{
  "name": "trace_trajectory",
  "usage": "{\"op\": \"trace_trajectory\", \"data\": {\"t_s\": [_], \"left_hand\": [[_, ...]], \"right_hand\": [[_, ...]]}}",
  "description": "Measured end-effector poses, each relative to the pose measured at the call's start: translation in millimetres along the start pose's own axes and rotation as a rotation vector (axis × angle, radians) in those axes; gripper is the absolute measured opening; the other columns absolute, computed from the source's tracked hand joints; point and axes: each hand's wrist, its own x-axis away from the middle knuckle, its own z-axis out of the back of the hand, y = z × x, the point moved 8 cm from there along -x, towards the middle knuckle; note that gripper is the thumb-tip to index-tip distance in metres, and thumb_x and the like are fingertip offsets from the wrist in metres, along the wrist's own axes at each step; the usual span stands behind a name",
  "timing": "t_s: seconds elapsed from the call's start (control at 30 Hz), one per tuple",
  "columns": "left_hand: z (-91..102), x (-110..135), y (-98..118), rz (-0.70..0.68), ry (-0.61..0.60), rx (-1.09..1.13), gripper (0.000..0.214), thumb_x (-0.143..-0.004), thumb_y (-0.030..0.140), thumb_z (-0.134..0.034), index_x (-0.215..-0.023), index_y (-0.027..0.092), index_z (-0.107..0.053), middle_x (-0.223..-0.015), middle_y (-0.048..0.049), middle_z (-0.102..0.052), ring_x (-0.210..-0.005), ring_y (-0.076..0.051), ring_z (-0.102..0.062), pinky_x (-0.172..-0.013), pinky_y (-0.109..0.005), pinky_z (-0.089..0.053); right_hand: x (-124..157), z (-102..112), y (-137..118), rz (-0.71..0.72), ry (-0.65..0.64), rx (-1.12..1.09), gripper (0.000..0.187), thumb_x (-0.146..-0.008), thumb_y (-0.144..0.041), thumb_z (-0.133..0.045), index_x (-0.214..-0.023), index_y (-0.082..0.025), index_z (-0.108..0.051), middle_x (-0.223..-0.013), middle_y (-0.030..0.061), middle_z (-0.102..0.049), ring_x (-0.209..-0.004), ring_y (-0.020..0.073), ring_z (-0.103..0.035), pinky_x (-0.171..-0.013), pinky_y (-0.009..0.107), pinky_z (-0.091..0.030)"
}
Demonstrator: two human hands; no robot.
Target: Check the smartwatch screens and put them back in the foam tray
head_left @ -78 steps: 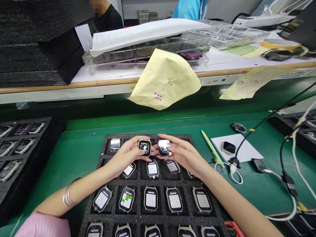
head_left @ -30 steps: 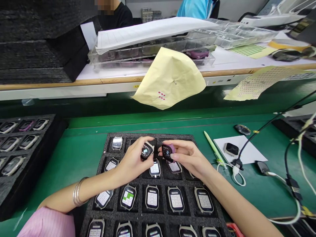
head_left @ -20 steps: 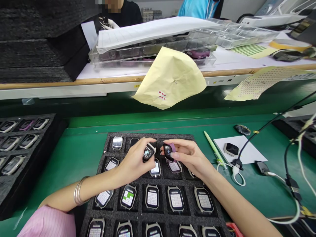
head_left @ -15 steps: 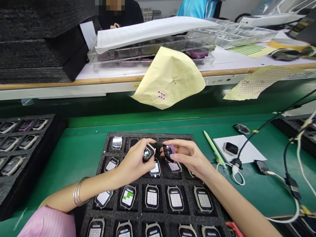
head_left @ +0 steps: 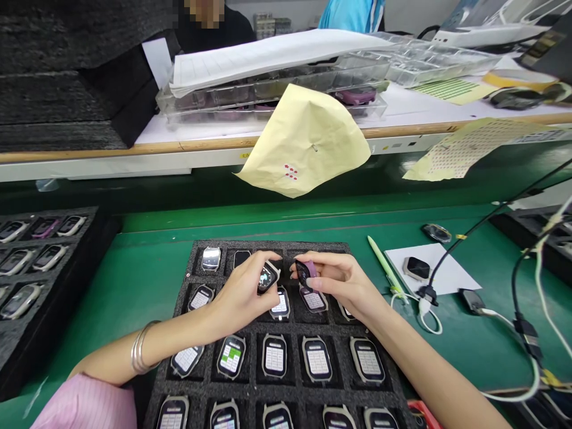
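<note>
Over the back rows of a black foam tray (head_left: 292, 390), my left hand (head_left: 248, 280) is closed around a smartwatch with a pale case (head_left: 267, 277), its lit screen tilted toward the right. Beside it, my right hand (head_left: 335, 274) pinches a purple smartwatch (head_left: 308, 271) between thumb and fingers, tilted so its dark face points left. A small gap separates the two watches. Below them, the tray's pockets hold several watch bodies with lit white grids, one of which, a watch with green cells (head_left: 231, 356), stands out. My fingers hide part of the second row.
Another foam tray (head_left: 67, 298) of watches lies at left. To the right are a green pen (head_left: 379, 259), a watch on white paper (head_left: 417, 268), and cables (head_left: 478, 223). A yellow sheet (head_left: 308, 143) hangs from the shelf, which carries clear plastic trays (head_left: 272, 95). A person (head_left: 214, 30) sits beyond.
Both hands keep almost the same position and hold on their watches. The purple watch is turned very slightly, and the whole view has shifted a little to the left.
</note>
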Motion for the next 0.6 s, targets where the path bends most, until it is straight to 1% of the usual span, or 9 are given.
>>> {"op": "trace_trajectory", "data": {"t_s": [0.1,0.27,0.4,0.6], "left_hand": [[2.6,1.1,0.2,-0.009,0.031,-0.008,0.044,-0.080,0.010,-0.055,-0.122,0.021,-0.046,-0.118,-0.0075,-0.062,-0.109,-0.022,-0.060,-0.094,-0.034,-0.047],[-0.8,1.6,0.6,-0.018,-0.004,0.003,0.044,-0.079,0.009,-0.056,-0.121,0.021,-0.047,-0.117,-0.0067,-0.063,-0.107,-0.021,-0.061,-0.093,-0.034,-0.048],[2.0,0.8,0.3,-0.022,0.032,-0.010,0.045,-0.079,0.010,-0.056,-0.122,0.021,-0.046,-0.120,-0.0079,-0.062,-0.111,-0.022,-0.060,-0.095,-0.035,-0.048],[3.1,0.9,0.0,-0.011,0.030,-0.008,0.047,-0.079,0.010,-0.056,-0.124,0.021,-0.046,-0.118,-0.0074,-0.062,-0.108,-0.022,-0.061,-0.093,-0.035,-0.048]], "right_hand": [[0.8,1.3,-1.1,0.011,0.008,-0.008,0.034,-0.069,-0.023,-0.083,-0.102,-0.024,-0.076,-0.094,0.0067,-0.076,-0.088,0.0231,-0.071,-0.087,0.036,-0.054],[1.3,1.2,-0.8,0.005,0.013,-0.004,0.033,-0.068,-0.021,-0.083,-0.101,-0.024,-0.077,-0.094,0.0063,-0.076,-0.088,0.0228,-0.071,-0.087,0.035,-0.054],[1.1,0.4,-1.3,0.011,0.006,-0.014,0.035,-0.070,-0.024,-0.082,-0.105,-0.024,-0.075,-0.098,0.0068,-0.076,-0.090,0.0229,-0.071,-0.091,0.036,-0.052],[1.3,3.3,1.0,0.009,0.012,0.009,0.033,-0.072,-0.023,-0.080,-0.105,-0.024,-0.075,-0.100,0.0061,-0.076,-0.092,0.0223,-0.071,-0.090,0.034,-0.052]]}}
